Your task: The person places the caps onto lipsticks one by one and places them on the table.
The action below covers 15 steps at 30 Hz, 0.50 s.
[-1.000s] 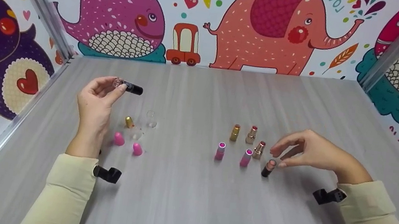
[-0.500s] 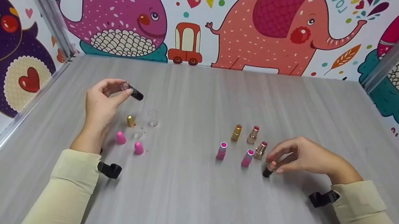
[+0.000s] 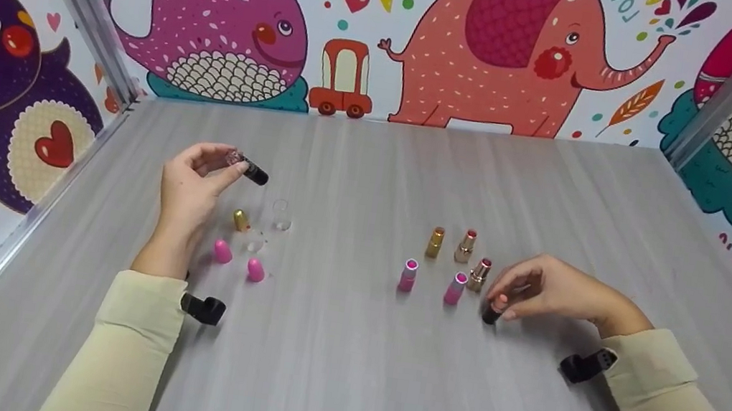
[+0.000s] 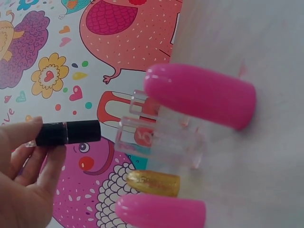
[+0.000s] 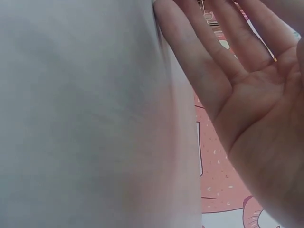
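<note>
My left hand [image 3: 191, 183] pinches a black lipstick tube [image 3: 255, 171] with a clear, glittery end, held above the table at the left. In the left wrist view the black tube [image 4: 71, 133] lies sideways between thumb and fingers. Over on the right, my right hand [image 3: 553, 291] has thumb and fingertips round an uncapped lipstick [image 3: 494, 310] with a black base and peach bullet, which stands on the table. Only the right palm [image 5: 256, 109] and fingers show in the right wrist view; the lipstick is hidden there.
Left of centre stand pink caps [image 3: 255, 270], a gold cap [image 3: 240, 220] and clear caps [image 3: 281, 216]. Uncapped lipsticks group on the right: a gold one [image 3: 434, 242], rose-gold ones [image 3: 466, 246] and pink ones [image 3: 408, 275]. A patterned wall [image 3: 358, 16] borders the table's back.
My right hand has come down and left from beside the peach lipstick to grip it. The left hand has shifted slightly right, and the black tube's free end now points further down.
</note>
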Tool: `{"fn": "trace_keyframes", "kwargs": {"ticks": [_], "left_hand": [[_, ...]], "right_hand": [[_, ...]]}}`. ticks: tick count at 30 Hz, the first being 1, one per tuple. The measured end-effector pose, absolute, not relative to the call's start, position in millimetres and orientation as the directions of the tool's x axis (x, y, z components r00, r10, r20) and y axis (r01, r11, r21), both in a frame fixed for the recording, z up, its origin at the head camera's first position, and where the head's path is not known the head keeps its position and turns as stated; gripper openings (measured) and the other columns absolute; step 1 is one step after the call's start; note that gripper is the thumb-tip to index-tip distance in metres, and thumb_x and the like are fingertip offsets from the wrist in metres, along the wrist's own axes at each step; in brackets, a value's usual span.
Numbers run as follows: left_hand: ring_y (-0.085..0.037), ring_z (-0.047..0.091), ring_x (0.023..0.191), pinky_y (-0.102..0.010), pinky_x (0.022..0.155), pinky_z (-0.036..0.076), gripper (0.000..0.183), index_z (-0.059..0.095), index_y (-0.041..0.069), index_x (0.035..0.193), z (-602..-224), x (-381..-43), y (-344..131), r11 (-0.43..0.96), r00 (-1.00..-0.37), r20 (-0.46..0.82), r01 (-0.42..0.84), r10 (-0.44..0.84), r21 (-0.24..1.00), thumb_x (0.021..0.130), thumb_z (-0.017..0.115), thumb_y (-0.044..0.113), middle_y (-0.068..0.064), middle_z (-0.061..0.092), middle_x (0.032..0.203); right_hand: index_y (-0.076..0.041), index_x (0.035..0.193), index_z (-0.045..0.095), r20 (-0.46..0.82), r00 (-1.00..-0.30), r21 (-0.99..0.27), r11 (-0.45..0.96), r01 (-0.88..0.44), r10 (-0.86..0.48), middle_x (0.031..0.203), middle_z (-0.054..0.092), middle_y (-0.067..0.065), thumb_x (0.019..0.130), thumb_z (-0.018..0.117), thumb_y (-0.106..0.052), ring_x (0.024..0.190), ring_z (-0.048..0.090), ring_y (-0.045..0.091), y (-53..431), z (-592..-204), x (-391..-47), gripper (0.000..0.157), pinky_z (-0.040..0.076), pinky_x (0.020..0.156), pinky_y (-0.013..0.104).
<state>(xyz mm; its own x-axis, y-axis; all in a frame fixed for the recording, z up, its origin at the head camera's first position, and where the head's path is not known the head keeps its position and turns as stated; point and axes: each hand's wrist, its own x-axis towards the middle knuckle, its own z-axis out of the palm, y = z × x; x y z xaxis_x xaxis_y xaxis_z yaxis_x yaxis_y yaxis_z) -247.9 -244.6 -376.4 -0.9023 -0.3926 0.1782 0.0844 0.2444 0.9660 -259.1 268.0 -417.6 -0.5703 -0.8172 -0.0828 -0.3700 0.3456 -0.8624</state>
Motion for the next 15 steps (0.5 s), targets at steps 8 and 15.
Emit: {"fn": "trace_keyframes", "kwargs": {"ticks": [8,15], "left_hand": [[-0.012,0.061,0.101,-0.021,0.084,0.051,0.035,0.067,0.012,0.107,-372.5,-247.2,-245.4,0.276,-0.904,0.185,0.078,-0.386,0.958,0.077,0.080,0.024,-0.004,0.067,0.106],[-0.014,0.060,0.102,-0.026,0.086,0.051,0.033,0.066,0.012,0.109,-368.7,-252.4,-251.5,0.388,-0.917,0.168,0.016,-0.361,0.921,0.081,0.076,0.027,-0.005,0.065,0.108]], "right_hand": [[-0.011,0.097,0.072,-0.064,-0.578,-0.862,0.337,-0.379,-0.813,0.092,0.071,0.007,0.078,0.078,-0.014,0.083,0.066,0.016,265.3,-417.9,-257.3,0.020,0.056,0.073,0.031],[-0.011,0.092,0.073,-0.061,-0.594,-0.858,0.346,-0.379,-0.802,0.087,0.072,0.006,0.075,0.081,-0.015,0.079,0.066,0.013,260.3,-415.7,-256.0,0.019,0.057,0.068,0.030]]}}
